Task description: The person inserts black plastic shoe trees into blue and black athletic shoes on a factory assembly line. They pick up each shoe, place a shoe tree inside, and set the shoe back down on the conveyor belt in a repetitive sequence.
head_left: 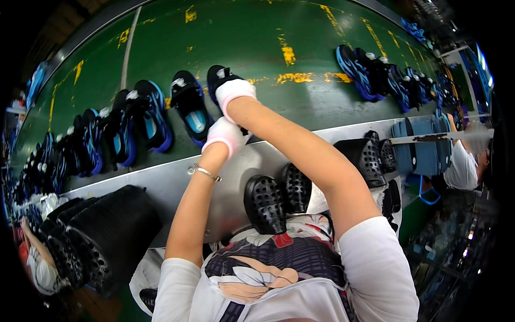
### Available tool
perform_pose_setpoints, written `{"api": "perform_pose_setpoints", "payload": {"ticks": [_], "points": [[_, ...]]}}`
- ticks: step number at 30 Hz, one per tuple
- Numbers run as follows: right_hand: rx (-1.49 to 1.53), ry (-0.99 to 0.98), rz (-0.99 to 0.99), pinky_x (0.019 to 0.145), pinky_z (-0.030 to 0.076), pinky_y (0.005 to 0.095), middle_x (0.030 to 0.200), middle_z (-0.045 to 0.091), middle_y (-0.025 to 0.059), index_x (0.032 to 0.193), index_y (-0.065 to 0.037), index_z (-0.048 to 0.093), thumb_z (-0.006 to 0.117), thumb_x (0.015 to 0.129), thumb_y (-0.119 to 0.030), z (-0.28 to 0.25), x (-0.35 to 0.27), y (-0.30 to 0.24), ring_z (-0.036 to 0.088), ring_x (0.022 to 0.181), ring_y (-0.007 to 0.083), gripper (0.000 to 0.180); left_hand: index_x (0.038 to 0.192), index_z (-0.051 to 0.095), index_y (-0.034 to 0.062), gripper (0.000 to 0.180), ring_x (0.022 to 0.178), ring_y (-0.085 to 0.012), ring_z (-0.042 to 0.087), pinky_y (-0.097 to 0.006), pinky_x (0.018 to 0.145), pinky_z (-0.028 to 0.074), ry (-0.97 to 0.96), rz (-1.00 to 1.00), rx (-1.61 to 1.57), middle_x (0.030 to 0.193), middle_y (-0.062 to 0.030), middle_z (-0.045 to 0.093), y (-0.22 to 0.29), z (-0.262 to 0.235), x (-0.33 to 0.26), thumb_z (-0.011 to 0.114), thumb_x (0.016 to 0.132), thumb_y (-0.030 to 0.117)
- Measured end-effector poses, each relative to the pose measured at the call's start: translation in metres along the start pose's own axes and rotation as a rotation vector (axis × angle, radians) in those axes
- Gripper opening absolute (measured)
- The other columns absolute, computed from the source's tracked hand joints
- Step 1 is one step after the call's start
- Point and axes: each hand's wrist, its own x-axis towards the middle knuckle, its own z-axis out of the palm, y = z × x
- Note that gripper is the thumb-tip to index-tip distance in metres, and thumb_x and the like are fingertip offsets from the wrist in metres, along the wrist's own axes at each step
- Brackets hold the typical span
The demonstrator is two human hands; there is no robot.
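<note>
A black and blue sneaker [216, 75] lies toe-away on the green work surface [230, 32], mostly covered by my gloved hands. My right hand [234, 92], in a white glove with a pink cuff, grips its upper near the toe. At the heel end my left hand [225, 134], gloved the same way, closes on the shoe; its fingertips are partly hidden. Just left of it stands another sneaker [189, 102] with a light blue insole. Two black sole-shaped pieces full of round holes, one of them a near piece [265, 204], lean by my lap.
Rows of sneakers run left [153, 115] and right [359, 72] along the green surface. A metal ledge [177, 177] edges it. Stacks of black perforated pieces [112, 231] stand at the near left and right [362, 155]. Other people [464, 161] sit at both sides.
</note>
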Motion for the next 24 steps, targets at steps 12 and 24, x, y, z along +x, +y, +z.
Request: {"api": "perform_pose_setpoints", "payload": {"ticks": [12, 24], "points": [[-0.248, 0.203, -0.428, 0.082, 0.052, 0.0432, 0.1, 0.067, 0.0157, 0.101, -0.009, 0.067, 0.051, 0.085, -0.032, -0.037, -0.092, 0.068, 0.064, 0.094, 0.0337, 0.031, 0.094, 0.066, 0.0008, 0.033, 0.097, -0.0381, 0.061, -0.042, 0.083, 0.049, 0.151, 0.115, -0.129, 0.104, -0.0197, 0.065, -0.01, -0.006, -0.008, 0.064, 0.083, 0.032], [-0.343, 0.368, 0.399, 0.094, 0.047, 0.0402, 0.13, 0.052, 0.0156, 0.133, -0.022, 0.05, 0.058, 0.079, -0.011, -0.072, -0.292, 0.415, 0.056, 0.112, 0.0346, 0.056, 0.132, 0.053, 0.0111, 0.047, 0.082, -0.0142, 0.058, -0.026, 0.072, 0.051, 0.587, 0.207, -0.091, 0.127, -0.008, 0.05, 0.013, -0.02, -0.079, 0.065, 0.086, 0.013]]}}
